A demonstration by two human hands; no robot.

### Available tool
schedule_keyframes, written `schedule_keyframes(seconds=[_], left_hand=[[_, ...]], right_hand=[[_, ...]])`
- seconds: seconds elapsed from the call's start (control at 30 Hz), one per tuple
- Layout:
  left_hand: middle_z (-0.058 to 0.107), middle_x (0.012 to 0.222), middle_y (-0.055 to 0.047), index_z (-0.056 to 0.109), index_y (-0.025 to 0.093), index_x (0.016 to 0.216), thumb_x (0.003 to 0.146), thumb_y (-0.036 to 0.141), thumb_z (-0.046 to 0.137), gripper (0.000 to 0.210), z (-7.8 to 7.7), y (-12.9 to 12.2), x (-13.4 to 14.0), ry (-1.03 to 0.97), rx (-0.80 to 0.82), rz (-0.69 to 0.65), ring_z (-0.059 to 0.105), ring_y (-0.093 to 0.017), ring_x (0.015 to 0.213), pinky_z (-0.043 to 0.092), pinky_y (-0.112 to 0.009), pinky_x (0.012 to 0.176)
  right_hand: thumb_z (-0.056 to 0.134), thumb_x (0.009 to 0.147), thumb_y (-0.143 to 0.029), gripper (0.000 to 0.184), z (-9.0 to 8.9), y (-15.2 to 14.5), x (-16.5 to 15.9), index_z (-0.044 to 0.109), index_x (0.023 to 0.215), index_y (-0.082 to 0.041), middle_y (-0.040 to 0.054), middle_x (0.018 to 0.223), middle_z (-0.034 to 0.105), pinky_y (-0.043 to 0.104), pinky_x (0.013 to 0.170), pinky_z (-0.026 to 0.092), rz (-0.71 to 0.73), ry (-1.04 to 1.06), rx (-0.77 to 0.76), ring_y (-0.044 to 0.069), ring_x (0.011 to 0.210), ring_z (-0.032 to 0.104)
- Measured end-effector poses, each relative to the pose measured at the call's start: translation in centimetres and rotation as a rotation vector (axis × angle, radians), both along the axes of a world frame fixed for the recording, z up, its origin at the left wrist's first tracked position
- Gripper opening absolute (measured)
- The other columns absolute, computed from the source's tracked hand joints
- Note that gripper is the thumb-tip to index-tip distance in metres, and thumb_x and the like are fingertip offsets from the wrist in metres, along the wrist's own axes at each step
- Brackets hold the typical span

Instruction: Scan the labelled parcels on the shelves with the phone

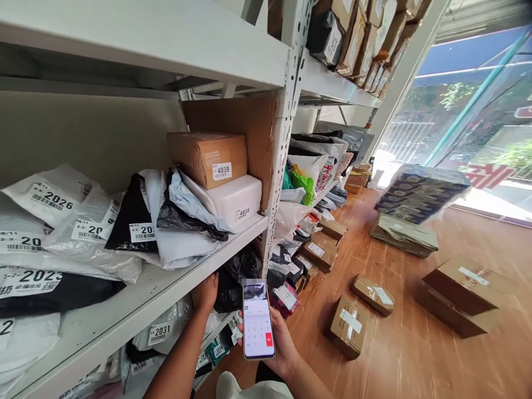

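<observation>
White and black mailer bags (62, 233) are lying stacked along the shelf (137, 302) at the far left, each bearing a numbered label. Further along, a brown box (208, 157) marked 4039 is sitting on a white box (236, 200) marked 4038, both against a cardboard sheet by the upright. The left hand (205, 292) is reaching up under the front edge of that shelf, touching its underside just above a black bag; its fingers are hidden, so I cannot tell how they are set. Just beside it, the right hand (282, 346) is holding a phone (257, 320) upright, fingers wrapping round its right edge and back, a keypad showing on the screen. Small cardboard parcels (351, 327) are lying scattered on the wooden floor (415, 360) to the right.
</observation>
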State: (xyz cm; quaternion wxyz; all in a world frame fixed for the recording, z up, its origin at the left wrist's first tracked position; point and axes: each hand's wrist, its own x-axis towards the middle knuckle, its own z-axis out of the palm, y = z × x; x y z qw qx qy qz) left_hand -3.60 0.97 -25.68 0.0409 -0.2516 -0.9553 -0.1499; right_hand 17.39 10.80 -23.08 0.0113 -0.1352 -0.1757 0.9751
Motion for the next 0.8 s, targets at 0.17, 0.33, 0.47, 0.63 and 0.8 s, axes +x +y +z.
schedule_keyframes(seconds=[0.17,0.33,0.47,0.63,0.8], left_hand=[[0.067,0.096,-0.006,0.064,0.015,0.086,0.089,0.04,0.045,0.032,0.6,0.3,1.4,-0.038,-0.054,0.099,0.059,-0.02,0.1,0.042,-0.047,0.095],[0.061,0.117,-0.009,0.059,0.017,0.11,0.085,0.045,0.05,0.038,1.0,3.7,-1.0,-0.104,0.016,0.283,0.054,-0.023,0.112,0.037,-0.051,0.1],[0.058,0.123,-0.01,0.057,0.018,0.114,0.087,0.043,0.049,0.038,0.0,4.2,-1.3,-0.119,0.057,0.336,0.053,-0.023,0.114,0.036,-0.05,0.101],[0.067,0.097,-0.007,0.064,0.016,0.089,0.091,0.04,0.04,0.035,-0.9,1.3,3.7,-0.063,0.031,0.309,0.057,-0.02,0.105,0.038,-0.045,0.099],[0.064,0.08,-0.007,0.063,0.015,0.073,0.093,0.038,0.034,0.042,-1.4,-0.8,7.6,-0.009,0.041,0.387,0.058,-0.019,0.094,0.043,-0.039,0.092]], right_hand=[[0.078,0.06,-0.038,0.051,-1.5,1.9,-6.0,0.06,0.103,-0.018,0.0068,0.092,0.075,0.037,0.069,0.052,0.009,-0.054,0.197,0.023,0.077,0.069],[0.084,0.054,-0.023,0.052,-1.9,3.9,-11.0,0.057,0.099,-0.022,-0.0006,0.076,0.073,0.036,0.066,0.053,0.019,-0.085,0.371,0.023,0.073,0.069],[0.074,0.07,-0.022,0.032,-2.5,6.0,-13.8,0.058,0.097,-0.018,-0.001,0.074,0.07,0.036,0.066,0.055,0.074,-0.104,0.433,0.019,0.07,0.067],[0.059,0.086,-0.024,0.016,-3.2,7.6,-16.5,0.06,0.098,-0.014,0.0017,0.087,0.067,0.034,0.068,0.056,0.163,-0.116,0.468,0.015,0.073,0.065],[0.058,0.087,-0.024,0.017,-3.0,7.4,-17.7,0.06,0.101,-0.014,0.0028,0.092,0.066,0.034,0.069,0.056,0.172,-0.096,0.485,0.015,0.077,0.064]])
